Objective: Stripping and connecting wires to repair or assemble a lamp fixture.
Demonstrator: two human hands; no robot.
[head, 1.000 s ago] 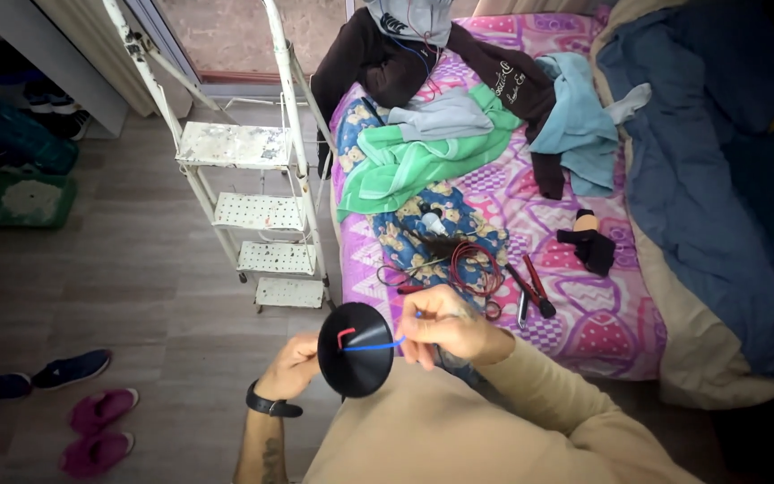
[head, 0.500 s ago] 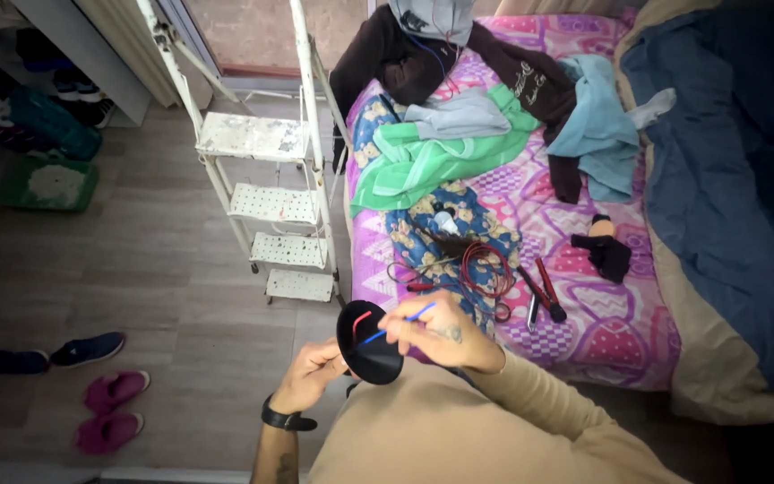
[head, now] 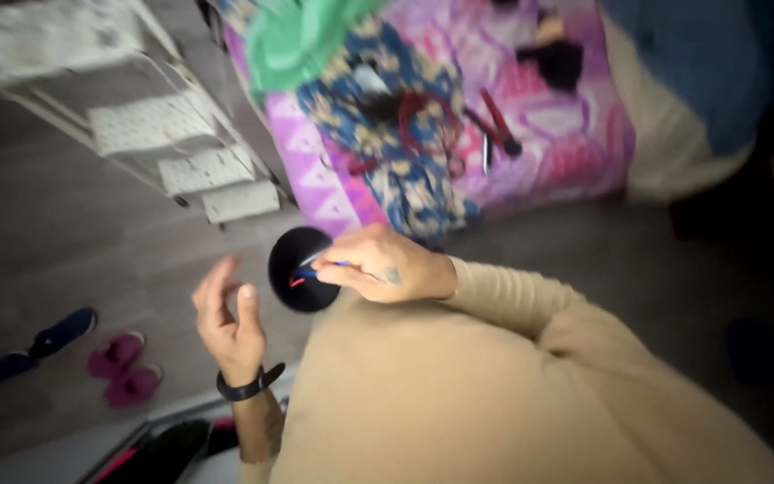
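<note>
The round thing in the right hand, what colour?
Black, with blue and red wires at its centre; round thing, right hand, head view.

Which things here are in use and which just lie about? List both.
In use: right hand holding black round piece with blue wire; left hand open beside it.

Lying about: stepladder, red pliers, pink slippers, dark shoes.

A matt black disc is seen; patterned cloth on the bed, a painted metal stepladder, matt wood-look floor.
</note>
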